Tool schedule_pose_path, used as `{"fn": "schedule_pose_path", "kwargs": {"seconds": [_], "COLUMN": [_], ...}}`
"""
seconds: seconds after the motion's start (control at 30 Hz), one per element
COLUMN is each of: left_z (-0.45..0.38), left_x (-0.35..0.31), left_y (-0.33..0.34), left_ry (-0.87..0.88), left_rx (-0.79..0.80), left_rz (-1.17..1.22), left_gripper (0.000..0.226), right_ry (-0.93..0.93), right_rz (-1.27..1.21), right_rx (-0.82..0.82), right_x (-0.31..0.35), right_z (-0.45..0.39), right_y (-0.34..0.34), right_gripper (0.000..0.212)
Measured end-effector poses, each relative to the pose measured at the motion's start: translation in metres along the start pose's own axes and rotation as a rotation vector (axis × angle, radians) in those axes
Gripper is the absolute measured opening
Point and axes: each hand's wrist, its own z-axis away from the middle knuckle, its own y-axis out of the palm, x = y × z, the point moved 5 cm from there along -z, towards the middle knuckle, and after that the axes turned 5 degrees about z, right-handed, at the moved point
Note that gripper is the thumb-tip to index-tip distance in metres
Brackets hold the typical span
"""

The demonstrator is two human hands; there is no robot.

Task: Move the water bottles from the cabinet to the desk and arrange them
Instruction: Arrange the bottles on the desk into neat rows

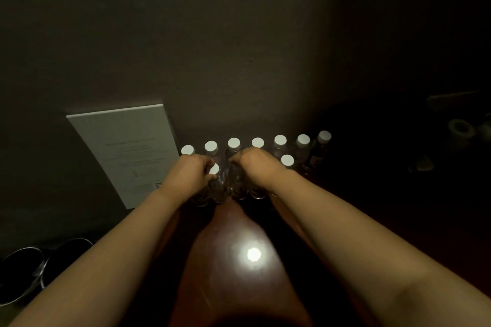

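Both hands (194,175) (256,164) around front-row bottles (219,188), upright on desk (225,273).

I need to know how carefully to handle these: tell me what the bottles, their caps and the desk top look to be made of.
Bottles: clear, probably thin plastic; the dark desk shows through their walls.
Caps: opaque white, matte, likely plastic screw caps.
Desk top: reddish-brown, apparently polished or lacquered wood; it mirrors a bright light spot. The dim light leaves all of this uncertain.
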Motion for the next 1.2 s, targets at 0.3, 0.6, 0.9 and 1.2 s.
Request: {"fn": "schedule_pose_path", "kwargs": {"seconds": [0.3,0.6,0.9,1.2], "left_z": [-0.006,-0.014,-0.016,-0.019], "left_x": [-0.036,-0.049,-0.05,-0.082], "left_y": [0.009,0.021,0.023,0.021], "left_ry": [0.133,0.071,0.082,0.165], "left_rx": [-0.034,-0.006,-0.008,-0.005], "left_rz": [0.08,0.068,0.012,-0.056], "left_gripper": [0.048,0.034,0.028,0.049], "right_ry": [0.152,0.012,0.001,0.168], "right_rz": [0.052,0.116,0.061,-0.012], "right_rx": [-0.041,0.018,-0.053,-0.084], "right_x": [-0.058,-0.045,-0.05,-0.091], "right_z": [0.04,0.026,0.022,0.046], "right_y": [-0.04,-0.013,-0.004,-0.02], "right_gripper": [0.036,0.027,0.019,0.047]}}
